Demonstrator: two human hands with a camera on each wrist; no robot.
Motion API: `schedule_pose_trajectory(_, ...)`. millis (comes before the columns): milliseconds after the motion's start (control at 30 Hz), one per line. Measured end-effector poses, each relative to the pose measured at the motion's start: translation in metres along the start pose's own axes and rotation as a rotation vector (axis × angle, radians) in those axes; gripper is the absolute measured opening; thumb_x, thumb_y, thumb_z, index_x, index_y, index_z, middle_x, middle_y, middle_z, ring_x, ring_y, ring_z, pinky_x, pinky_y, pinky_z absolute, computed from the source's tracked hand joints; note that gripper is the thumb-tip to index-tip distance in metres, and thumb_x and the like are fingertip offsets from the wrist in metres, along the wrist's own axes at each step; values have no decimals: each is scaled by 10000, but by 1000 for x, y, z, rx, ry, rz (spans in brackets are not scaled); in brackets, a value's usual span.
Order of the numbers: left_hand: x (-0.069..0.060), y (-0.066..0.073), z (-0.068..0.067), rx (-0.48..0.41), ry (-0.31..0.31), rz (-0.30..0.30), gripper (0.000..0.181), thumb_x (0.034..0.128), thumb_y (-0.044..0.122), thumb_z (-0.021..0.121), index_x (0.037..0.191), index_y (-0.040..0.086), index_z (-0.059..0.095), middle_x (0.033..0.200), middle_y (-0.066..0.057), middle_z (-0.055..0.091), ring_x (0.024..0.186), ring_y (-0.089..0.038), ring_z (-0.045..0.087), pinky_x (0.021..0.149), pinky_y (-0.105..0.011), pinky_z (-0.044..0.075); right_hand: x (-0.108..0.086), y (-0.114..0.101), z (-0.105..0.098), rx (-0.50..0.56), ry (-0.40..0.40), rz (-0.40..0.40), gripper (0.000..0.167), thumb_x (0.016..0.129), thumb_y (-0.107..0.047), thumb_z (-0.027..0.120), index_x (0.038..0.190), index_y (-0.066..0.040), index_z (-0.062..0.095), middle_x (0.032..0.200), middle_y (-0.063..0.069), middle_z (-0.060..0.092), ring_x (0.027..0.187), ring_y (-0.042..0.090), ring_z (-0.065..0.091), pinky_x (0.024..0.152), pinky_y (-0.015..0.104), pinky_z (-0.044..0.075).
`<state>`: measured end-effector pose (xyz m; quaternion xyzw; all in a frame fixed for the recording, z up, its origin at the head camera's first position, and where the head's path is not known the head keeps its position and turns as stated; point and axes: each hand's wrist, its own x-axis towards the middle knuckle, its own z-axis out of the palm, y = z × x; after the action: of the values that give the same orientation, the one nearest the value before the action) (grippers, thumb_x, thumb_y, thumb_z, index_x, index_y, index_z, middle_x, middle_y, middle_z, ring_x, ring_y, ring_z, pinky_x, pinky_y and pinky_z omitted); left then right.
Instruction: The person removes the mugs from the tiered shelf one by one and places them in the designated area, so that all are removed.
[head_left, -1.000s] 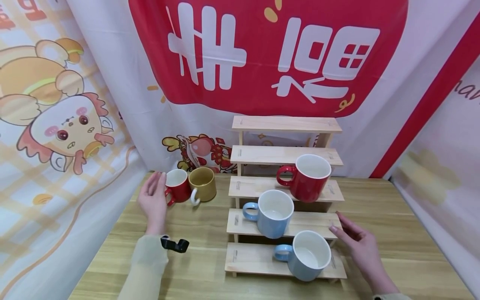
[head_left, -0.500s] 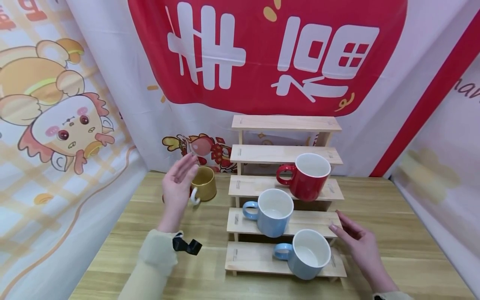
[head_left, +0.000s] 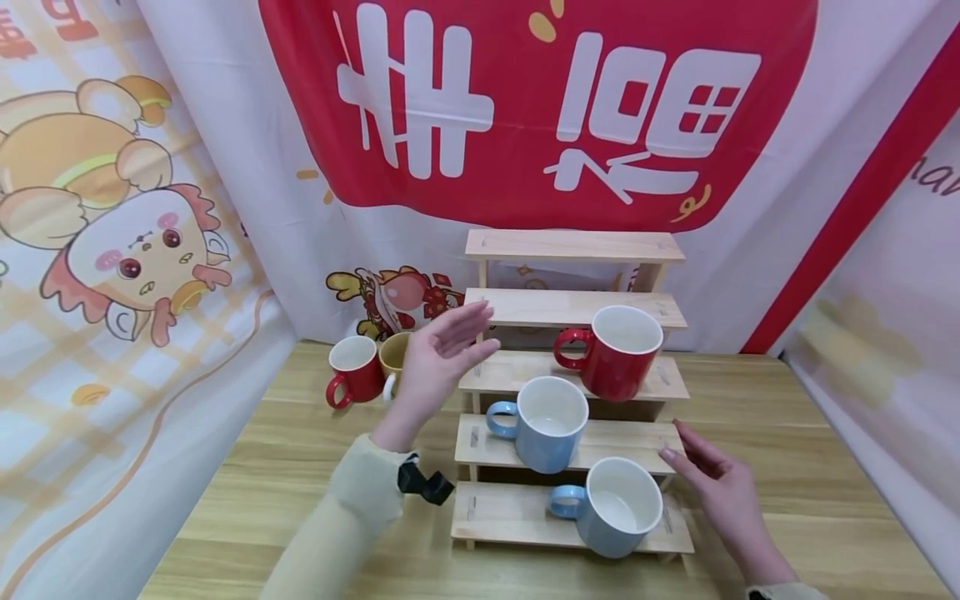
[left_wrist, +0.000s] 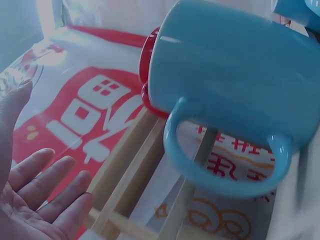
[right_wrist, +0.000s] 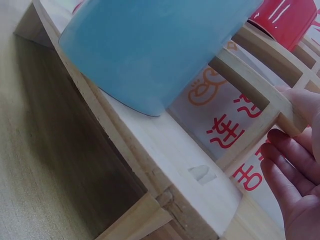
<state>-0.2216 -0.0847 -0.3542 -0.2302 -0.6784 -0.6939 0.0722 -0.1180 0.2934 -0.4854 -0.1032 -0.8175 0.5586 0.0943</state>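
My left hand (head_left: 438,358) hovers by the left end of the wooden tiered shelf (head_left: 577,244), its fingers stretched out and holding nothing. The left wrist view shows that hand (left_wrist: 42,200) with spread fingers, apart from a blue mug (left_wrist: 235,70). My right hand (head_left: 723,496) grips the right end of the second step from the bottom; in the right wrist view its thumb lies on top of the board and its fingers below. One blue mug (head_left: 547,442) stands on that step. Another blue mug (head_left: 615,525) is on the lowest step, and a red mug (head_left: 618,367) on the third.
On the wooden table (head_left: 247,500), left of the shelf, stand a smaller red mug (head_left: 358,375) and a mustard mug (head_left: 392,354) with a white handle, partly hidden by my left hand. A printed cloth (head_left: 525,100) hangs behind and at both sides.
My left hand has moved right from beside the small red mug, past the mustard mug, to the shelf's left end. Its fingers have opened out. My right hand and the mugs stay put.
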Motion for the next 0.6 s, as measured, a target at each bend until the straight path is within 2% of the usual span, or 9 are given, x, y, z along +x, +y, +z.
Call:
schedule_pose_trajectory(167, 9, -2, 21, 36, -91, -21, 513, 894, 297, 820, 1365, 197, 643, 1323, 37, 661, 1219, -156, 618, 1063, -449, 478, 2, 0, 0, -10, -12, 19, 648, 935, -405, 753, 1486, -145, 532, 1506, 67, 497, 1165, -97, 490, 875, 63, 457)
schedule_pose_trajectory(333, 20, -9, 38, 65, -163, -88, 508, 890, 308, 824, 1352, 184, 654, 1293, 35, 673, 1189, -158, 637, 1013, -342, 517, 1, 0, 1, 14, -1, 11, 630, 932, -374, 766, 1472, -133, 550, 1470, -1, 536, 1157, -103, 503, 881, 68, 461)
schedule_pose_trajectory(467, 27, -14, 49, 80, -211, -135, 512, 890, 311, 825, 1354, 180, 653, 1287, 45, 676, 1178, -158, 643, 988, -310, 528, 0, 1, 1, 35, 12, 5, 620, 927, -354, 776, 1461, -122, 561, 1421, -80, 570, 1144, -120, 511, 884, 71, 462)
schedule_pose_trajectory(600, 33, -17, 55, 93, -259, -175, 492, 899, 358, 809, 1344, 211, 660, 1266, 71, 681, 1171, -130, 637, 984, -322, 532, -1, 2, 2, 49, 20, -2, 606, 931, -331, 776, 1455, -111, 565, 1401, -95, 581, 1128, -117, 526, 883, 76, 467)
